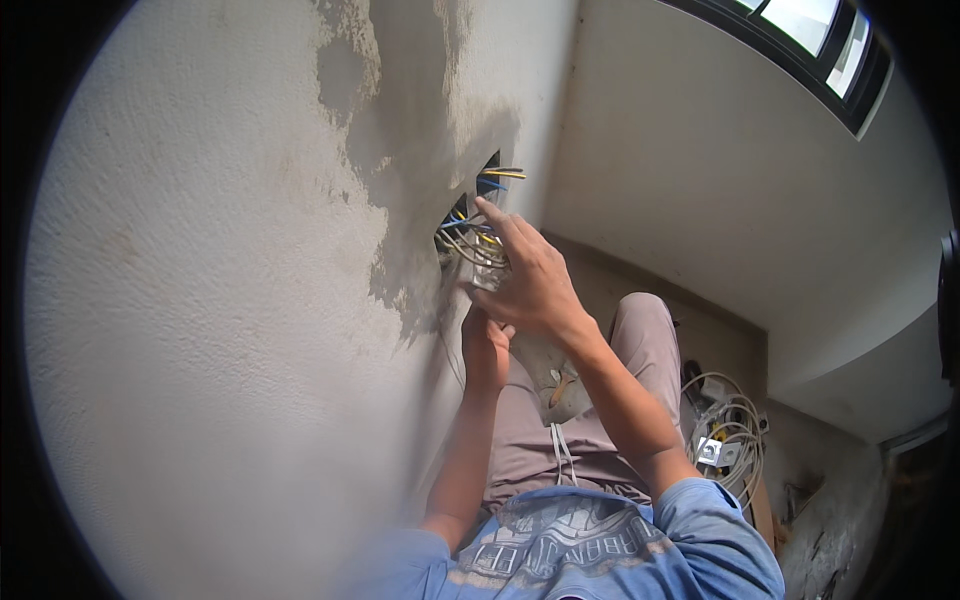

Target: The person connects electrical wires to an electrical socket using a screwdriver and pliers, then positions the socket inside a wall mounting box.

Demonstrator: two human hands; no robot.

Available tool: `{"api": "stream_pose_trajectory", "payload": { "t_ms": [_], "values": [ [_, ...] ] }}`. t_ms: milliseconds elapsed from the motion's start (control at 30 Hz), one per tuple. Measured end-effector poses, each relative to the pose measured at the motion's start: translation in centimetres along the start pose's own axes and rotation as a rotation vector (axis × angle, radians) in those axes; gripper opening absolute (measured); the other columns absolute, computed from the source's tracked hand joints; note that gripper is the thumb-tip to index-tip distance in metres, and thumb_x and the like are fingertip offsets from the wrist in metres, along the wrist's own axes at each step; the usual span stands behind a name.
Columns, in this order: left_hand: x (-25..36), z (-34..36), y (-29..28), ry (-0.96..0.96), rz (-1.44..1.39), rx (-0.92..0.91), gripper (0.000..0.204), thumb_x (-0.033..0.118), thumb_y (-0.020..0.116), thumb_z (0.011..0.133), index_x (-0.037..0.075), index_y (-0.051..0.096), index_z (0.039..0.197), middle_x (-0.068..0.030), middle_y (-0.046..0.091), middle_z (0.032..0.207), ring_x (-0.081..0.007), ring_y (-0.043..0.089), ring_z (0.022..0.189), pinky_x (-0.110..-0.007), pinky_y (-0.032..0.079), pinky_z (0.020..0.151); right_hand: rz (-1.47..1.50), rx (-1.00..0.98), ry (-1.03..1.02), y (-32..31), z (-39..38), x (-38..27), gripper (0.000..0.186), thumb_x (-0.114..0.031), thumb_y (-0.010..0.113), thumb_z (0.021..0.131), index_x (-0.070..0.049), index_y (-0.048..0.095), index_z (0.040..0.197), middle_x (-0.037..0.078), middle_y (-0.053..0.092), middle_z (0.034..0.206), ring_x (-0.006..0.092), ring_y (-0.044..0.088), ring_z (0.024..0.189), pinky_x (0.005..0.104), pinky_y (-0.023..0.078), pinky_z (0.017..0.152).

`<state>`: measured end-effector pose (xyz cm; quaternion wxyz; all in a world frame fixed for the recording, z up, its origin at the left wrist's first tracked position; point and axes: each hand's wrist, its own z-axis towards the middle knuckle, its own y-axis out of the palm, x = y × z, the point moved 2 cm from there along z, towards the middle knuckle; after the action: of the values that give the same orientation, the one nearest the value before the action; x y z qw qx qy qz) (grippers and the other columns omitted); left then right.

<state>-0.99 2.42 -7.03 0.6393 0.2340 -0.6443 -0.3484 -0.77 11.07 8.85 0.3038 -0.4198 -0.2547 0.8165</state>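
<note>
Two dark wall boxes are let into the plaster, an upper one (489,180) and a lower one (455,212). Several wires (470,245), grey, blue and yellow, curve out of the lower box to a pale electrical fitting (487,274). My right hand (537,280) is around that fitting, thumb at its lower edge, index finger stretched up toward the upper box. Just below, my left hand (486,348) is closed with its thumb across; what it grips is hidden. Short wire ends (508,173) stick out of the upper box.
The wall (220,280) rises close on my left, with damp grey patches around the boxes. On the floor at right lie coiled cable (745,430) and white socket plates (710,450). Between my legs is a small orange-handled tool (559,388). A dark-framed window (830,70) is at upper right.
</note>
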Motion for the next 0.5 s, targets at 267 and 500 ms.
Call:
{"api": "stream_pose_trajectory", "payload": {
  "t_ms": [267,500],
  "values": [
    [5.5,-3.6,4.8,0.418,0.432,0.192,0.043,0.028,0.052,0.108,-0.004,0.053,0.138,-0.0141,0.064,0.128,-0.0198,0.065,0.113,-0.033,0.056,0.091,1.234,-0.511,0.277,1.8,1.2,10.5,0.076,-0.035,0.08,0.09,0.003,0.045,0.146,0.014,0.064,0.128,0.0202,0.059,0.123,0.0347,0.046,0.106],
    [5.1,-1.9,5.8,0.617,0.498,0.303,0.033,0.019,0.06,0.105,-0.005,0.059,0.129,-0.01,0.068,0.118,-0.016,0.066,0.107,-0.03,0.057,0.087,1.6,-0.684,0.257,3.8,1.7,11.2,0.076,-0.023,0.087,0.082,0.005,0.048,0.141,0.011,0.066,0.125,0.0172,0.064,0.113,0.031,0.051,0.099]
  ]
}}
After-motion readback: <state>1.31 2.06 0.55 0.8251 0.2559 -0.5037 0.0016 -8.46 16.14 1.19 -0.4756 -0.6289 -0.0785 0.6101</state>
